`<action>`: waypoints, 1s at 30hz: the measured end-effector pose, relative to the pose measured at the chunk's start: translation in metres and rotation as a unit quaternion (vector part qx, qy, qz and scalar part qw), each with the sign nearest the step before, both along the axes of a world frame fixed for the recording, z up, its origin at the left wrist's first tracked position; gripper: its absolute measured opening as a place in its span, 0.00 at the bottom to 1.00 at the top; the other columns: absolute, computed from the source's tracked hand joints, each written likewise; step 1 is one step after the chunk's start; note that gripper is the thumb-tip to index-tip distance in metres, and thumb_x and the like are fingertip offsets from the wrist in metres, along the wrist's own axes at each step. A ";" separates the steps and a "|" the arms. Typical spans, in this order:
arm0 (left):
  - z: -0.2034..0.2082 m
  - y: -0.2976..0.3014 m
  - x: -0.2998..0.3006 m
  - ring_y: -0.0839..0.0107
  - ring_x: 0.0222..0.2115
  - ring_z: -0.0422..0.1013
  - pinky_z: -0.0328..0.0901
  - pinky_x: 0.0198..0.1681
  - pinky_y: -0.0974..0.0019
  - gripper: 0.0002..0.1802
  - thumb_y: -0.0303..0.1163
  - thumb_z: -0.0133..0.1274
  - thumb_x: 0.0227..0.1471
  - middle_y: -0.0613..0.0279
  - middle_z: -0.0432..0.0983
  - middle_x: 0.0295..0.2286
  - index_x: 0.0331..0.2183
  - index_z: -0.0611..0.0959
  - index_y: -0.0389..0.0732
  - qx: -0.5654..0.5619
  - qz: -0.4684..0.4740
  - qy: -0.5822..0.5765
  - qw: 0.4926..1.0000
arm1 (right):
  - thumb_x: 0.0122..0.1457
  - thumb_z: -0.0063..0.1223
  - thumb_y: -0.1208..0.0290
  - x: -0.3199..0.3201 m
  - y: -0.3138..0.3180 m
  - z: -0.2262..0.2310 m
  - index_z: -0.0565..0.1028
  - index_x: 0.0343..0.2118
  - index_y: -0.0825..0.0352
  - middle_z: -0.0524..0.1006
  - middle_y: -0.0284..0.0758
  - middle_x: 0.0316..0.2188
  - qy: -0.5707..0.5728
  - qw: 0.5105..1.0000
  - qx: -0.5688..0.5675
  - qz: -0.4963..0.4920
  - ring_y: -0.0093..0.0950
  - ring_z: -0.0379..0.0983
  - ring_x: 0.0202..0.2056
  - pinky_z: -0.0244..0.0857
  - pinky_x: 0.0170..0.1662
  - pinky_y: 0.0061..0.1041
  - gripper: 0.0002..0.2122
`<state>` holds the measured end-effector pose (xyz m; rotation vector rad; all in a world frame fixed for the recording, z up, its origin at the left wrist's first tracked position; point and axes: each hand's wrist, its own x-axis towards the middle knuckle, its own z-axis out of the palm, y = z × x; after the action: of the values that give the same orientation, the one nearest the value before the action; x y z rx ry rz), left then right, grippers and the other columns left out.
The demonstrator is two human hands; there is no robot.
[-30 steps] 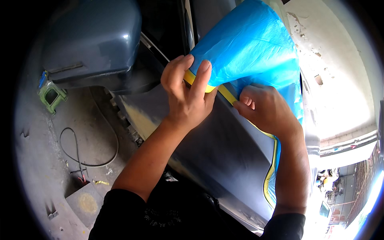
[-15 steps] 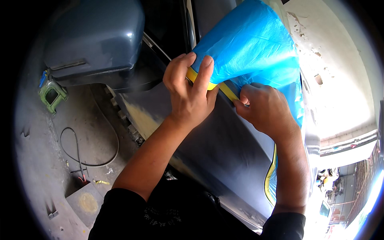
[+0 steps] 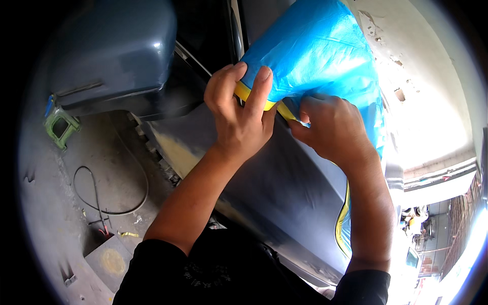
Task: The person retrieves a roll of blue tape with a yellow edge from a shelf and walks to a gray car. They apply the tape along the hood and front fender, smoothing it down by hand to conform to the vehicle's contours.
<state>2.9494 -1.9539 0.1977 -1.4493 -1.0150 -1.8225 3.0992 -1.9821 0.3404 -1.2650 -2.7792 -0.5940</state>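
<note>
Blue plastic masking film (image 3: 315, 51) with a yellow tape edge (image 3: 243, 92) hangs over a dull grey car body panel (image 3: 279, 183). My left hand (image 3: 239, 119) is closed on the film's taped edge, with the yellow strip passing between its fingers. Just to its right, my right hand (image 3: 333, 124) pinches the same yellow tape, thumb and bent fingers together, its palm side hidden. Between the two hands a short stretch of tape runs slantwise. Lower on the panel, beside my right forearm, another taped edge follows a curve.
A dark grey side mirror (image 3: 114, 56) juts out at the upper left. Beyond it a green stool-like stand (image 3: 62, 127) is on the floor. A looped black cable (image 3: 146, 188) and a flat grey board (image 3: 109, 262) lie lower left. Tan sanded filler (image 3: 175, 147) marks the panel.
My right hand has slid a little up and left along the tape, closer to my left hand. My left hand keeps its grip. The whole view has shifted slightly.
</note>
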 end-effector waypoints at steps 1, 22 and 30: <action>0.000 -0.002 -0.001 0.46 0.57 0.56 0.62 0.54 0.49 0.49 0.24 0.69 0.46 0.45 0.49 0.58 0.65 0.61 0.38 -0.013 0.011 0.015 1.000 | 0.51 0.66 0.59 0.000 0.000 -0.001 0.80 0.25 0.65 0.79 0.38 0.21 0.002 1.000 0.001 -0.005 0.37 0.79 0.24 0.74 0.30 0.33 0.13; -0.002 -0.008 0.000 0.47 0.58 0.55 0.63 0.56 0.50 0.51 0.22 0.69 0.45 0.45 0.47 0.59 0.65 0.58 0.35 -0.039 0.003 0.009 0.999 | 0.50 0.67 0.58 -0.013 0.004 -0.017 0.78 0.22 0.66 0.79 0.39 0.21 0.078 0.994 0.065 -0.036 0.42 0.77 0.24 0.71 0.31 0.36 0.16; -0.006 0.002 0.003 0.46 0.56 0.56 0.61 0.54 0.48 0.52 0.22 0.71 0.38 0.47 0.52 0.57 0.63 0.64 0.42 0.003 -0.038 -0.041 0.998 | 0.50 0.67 0.56 0.004 -0.013 -0.015 0.76 0.23 0.65 0.78 0.39 0.22 0.088 0.994 0.033 -0.061 0.41 0.78 0.24 0.72 0.27 0.38 0.16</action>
<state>2.9527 -1.9520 0.1916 -1.4367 -1.0050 -1.9525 3.1032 -1.9950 0.3258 -1.4068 -2.5340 -0.5466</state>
